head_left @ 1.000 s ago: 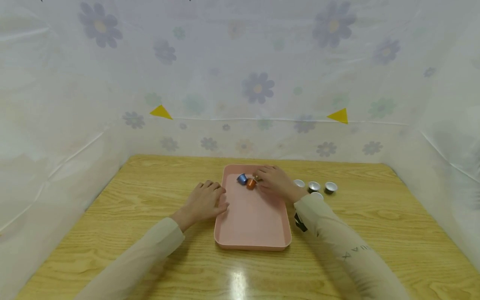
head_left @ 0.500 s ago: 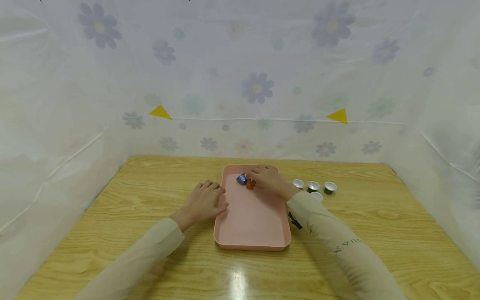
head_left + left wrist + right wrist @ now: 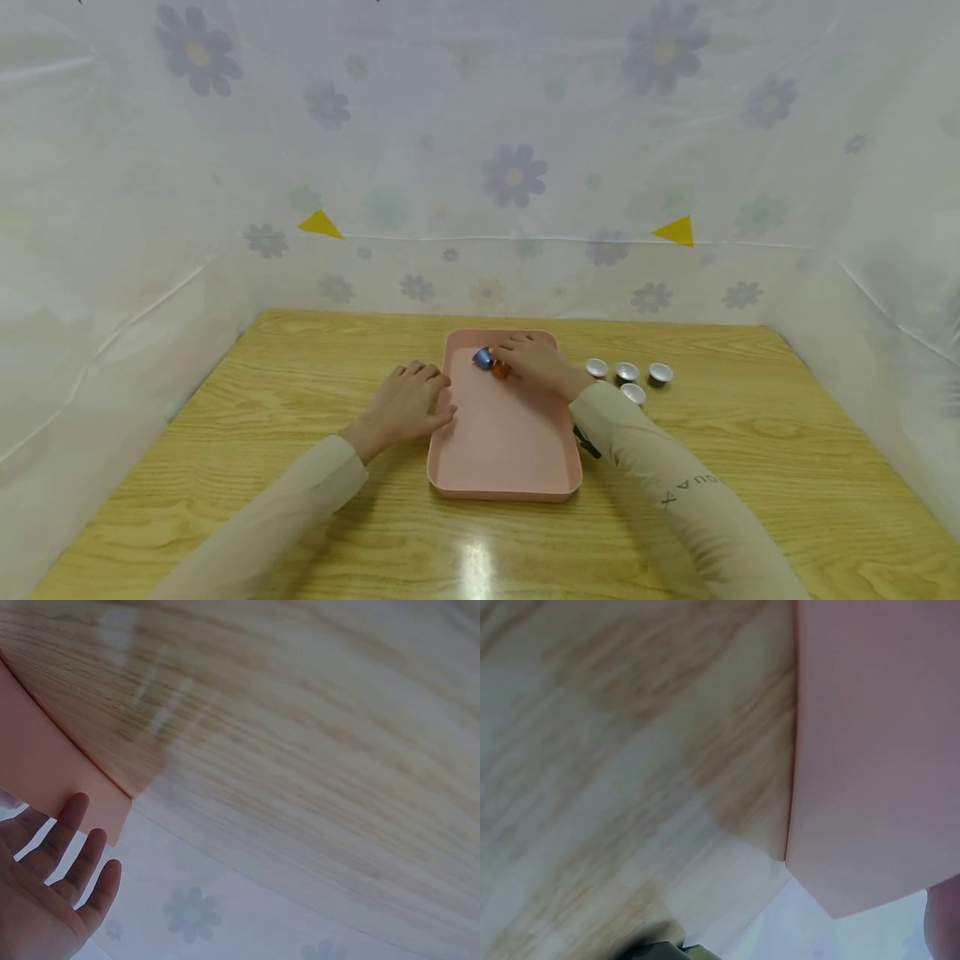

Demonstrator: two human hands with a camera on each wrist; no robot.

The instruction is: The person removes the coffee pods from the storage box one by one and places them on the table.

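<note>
Tray (image 3: 502, 442) under the right hand (image 3: 536, 362), left hand (image 3: 405, 408) at its edge

The left hand's fingers (image 3: 64, 832) are spread apart at the tray wall, probably to steady it. Over the far end, the right hand's fingers bend down by the orange capsule (image 3: 500, 370), which lies right at their tips; whether they pinch anything I cannot tell, since the hand hides what is beneath it. The blue capsule (image 3: 482, 358) lies tilted just left of those fingertips. Pale-topped capsules (image 3: 627, 372) stand on the worktop (image 3: 337, 533) right of the tray, perhaps for easy right-hand reach.
</note>
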